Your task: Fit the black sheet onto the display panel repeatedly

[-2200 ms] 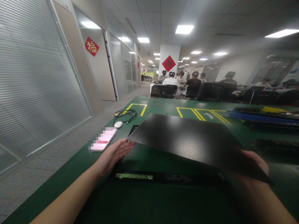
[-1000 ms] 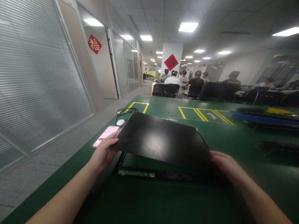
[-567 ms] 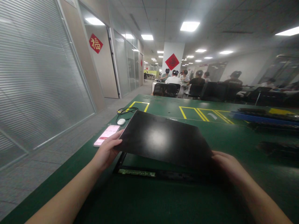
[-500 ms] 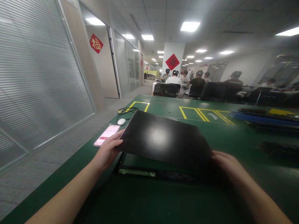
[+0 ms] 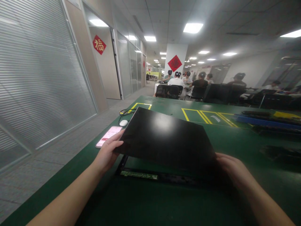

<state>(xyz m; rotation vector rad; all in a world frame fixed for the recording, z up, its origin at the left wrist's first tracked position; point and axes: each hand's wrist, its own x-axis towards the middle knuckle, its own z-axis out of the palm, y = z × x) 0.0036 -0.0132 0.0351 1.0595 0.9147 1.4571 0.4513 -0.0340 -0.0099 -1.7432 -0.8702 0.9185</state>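
Note:
A glossy black display panel (image 5: 164, 135) is held up at a tilt between my two hands. My left hand (image 5: 109, 152) grips its left edge, thumb on the front face. At the right edge, my right hand (image 5: 229, 163) is closed on it, with part of the fingers hidden behind. Below the panel a black frame (image 5: 178, 179) lies on the table, mostly covered from view. A narrow green circuit board (image 5: 139, 175) sits along the frame's near side.
On the green table (image 5: 150, 204), a lit phone (image 5: 108, 137), a white mouse (image 5: 123, 123) and a black cable (image 5: 127, 111) lie left. Yellow tape (image 5: 202, 116) marks the far side. Dark parts and a blue strip (image 5: 263, 120) lie right. Several people sit beyond.
The panel has tipped slightly, its far edge rising and the light's reflection shifting up its face. Both hands keep their hold. The whole view has shifted slightly.

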